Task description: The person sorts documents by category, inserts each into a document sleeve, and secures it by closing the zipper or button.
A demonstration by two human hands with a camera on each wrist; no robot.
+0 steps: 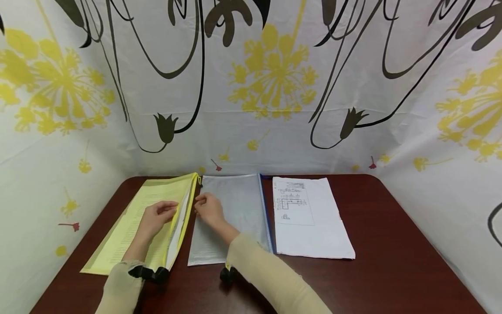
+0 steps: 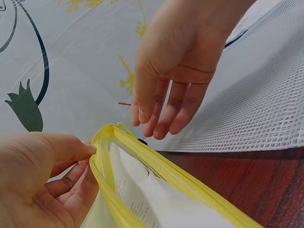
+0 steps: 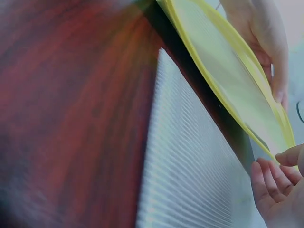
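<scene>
A yellow zip document pouch lies on the left of the table, its zipped side parted and white printed sheets visible inside. My left hand pinches the near lip of the opening between thumb and fingers. Beside the far end of the zip hovers my right hand, with loosely bent fingers and nothing in them. In the left wrist view a gap shows between this right hand and the yellow zip pull. Under the right forearm lies a grey mesh pouch with a blue zip edge.
White paper with a technical drawing lies right of the grey pouch. The dark red-brown tabletop extends to the right and front. A patterned white curtain hangs behind and at both sides. Black straps sit at both wrists.
</scene>
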